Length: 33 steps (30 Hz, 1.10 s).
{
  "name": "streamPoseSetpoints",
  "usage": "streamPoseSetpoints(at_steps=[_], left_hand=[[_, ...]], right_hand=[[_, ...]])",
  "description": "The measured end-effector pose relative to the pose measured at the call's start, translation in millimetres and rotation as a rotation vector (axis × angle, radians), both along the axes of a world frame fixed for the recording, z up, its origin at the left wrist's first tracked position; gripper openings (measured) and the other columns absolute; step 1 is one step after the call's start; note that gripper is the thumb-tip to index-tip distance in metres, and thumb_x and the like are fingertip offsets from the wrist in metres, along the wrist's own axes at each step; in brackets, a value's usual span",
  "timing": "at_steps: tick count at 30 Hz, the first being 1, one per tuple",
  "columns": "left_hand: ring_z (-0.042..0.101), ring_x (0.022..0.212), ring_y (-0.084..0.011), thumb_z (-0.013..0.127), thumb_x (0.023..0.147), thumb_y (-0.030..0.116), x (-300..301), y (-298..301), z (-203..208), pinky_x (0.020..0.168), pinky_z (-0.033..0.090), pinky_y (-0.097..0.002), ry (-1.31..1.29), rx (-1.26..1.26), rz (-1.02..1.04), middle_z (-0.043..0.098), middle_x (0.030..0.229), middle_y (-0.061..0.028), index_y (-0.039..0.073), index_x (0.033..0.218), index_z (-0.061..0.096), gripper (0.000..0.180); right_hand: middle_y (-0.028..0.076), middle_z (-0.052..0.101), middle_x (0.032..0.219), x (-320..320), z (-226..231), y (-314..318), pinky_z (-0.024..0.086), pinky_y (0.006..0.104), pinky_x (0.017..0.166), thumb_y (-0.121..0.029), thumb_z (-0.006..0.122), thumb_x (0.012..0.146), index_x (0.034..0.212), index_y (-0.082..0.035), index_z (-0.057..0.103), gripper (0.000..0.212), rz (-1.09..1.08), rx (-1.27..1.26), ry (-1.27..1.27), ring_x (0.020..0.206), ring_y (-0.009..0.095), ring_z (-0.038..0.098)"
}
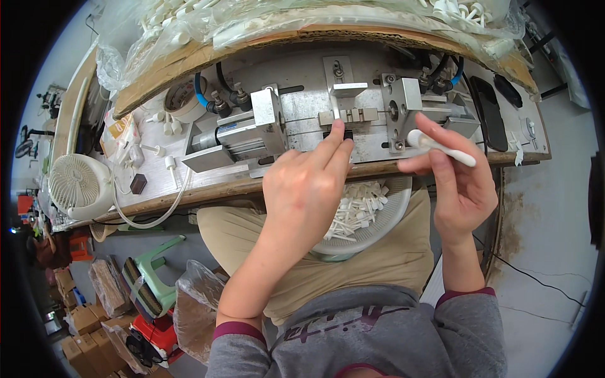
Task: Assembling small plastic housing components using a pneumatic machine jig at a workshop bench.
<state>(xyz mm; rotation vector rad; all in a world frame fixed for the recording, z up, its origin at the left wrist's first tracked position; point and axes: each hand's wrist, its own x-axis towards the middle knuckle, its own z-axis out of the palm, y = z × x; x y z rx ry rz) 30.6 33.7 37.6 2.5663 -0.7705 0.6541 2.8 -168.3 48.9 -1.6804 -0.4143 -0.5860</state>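
Pinched in the grip of the right hand (463, 189), a white capped plastic stick (459, 155) slants, cap leftward, toward the notched metal block (370, 114) nearer the left hand (305, 189), whose hold is unclear.

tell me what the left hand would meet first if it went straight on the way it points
The left hand would likely meet the white stick at the notched metal block first; its fingers may be touching it, though depth is unclear.
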Motion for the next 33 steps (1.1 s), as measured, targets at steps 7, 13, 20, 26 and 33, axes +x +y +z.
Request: streamPoseSetpoints(at_steps=[7,13,20,26,33], left_hand=[[0.062,0.06,-0.02,0.082,0.074,0.017,3.1,2.9,5.6,0.059,0.05,-0.0297,0.045,-0.005,-0.043,0.074,0.114,-0.0015,0.011,0.102,0.076,0.029],[0.071,0.082,-0.0226,0.084,0.07,0.008,-16.9,2.4,20.3,0.072,0.057,-0.0324,0.199,-0.402,-0.329,0.073,0.109,-0.0119,0.005,0.107,0.075,0.038],[0.068,0.08,-0.019,0.084,0.071,0.005,-29.4,15.9,30.8,0.066,0.057,-0.0306,0.203,-0.456,-0.191,0.071,0.1,-0.0077,0.005,0.104,0.076,0.035],[0.067,0.08,-0.0198,0.082,0.071,0.01,-8.4,3.3,5.2,0.066,0.054,-0.0301,0.027,-0.129,-0.074,0.072,0.118,-0.0092,0.006,0.101,0.075,0.031],[0.061,0.057,-0.0208,0.083,0.072,0.019,4.3,-1.6,-0.5,0.058,0.049,-0.0298,0.039,-0.02,-0.004,0.073,0.118,-0.0013,0.011,0.1,0.076,0.03]], right_hand=[[0.009,0.068,0.088,-5.2,11.8,-1.2,0.046,0.0189,0.054,0.003,0.068,0.092,0.108,0.005,0.067,0.017,0.02,0.109,0.27,0.057,0.008,0.057],[0.004,0.064,0.074,-5.5,8.4,1.2,0.037,0.0173,0.045,-0.008,0.067,0.096,0.103,0.003,0.067,0.012,0.296,0.549,0.673,0.051,0.005,0.053],[0.005,0.068,0.079,36.7,39.8,14.9,0.042,0.0217,0.048,-0.01,0.066,0.096,0.107,-0.001,0.067,0.014,0.05,0.133,0.259,0.053,0.007,0.056],[0.012,0.068,0.092,130.9,76.6,-8.9,0.049,0.0289,0.07,-0.015,0.071,0.09,0.109,0.0,0.067,0.025,-0.473,-0.78,-0.419,0.084,0.022,0.066],[0.021,0.069,0.087,183.4,95.2,-1.9,0.05,0.0403,0.075,-0.041,0.069,0.089,0.098,0.004,0.067,0.046,-0.191,-0.994,0.154,0.082,0.031,0.066]])
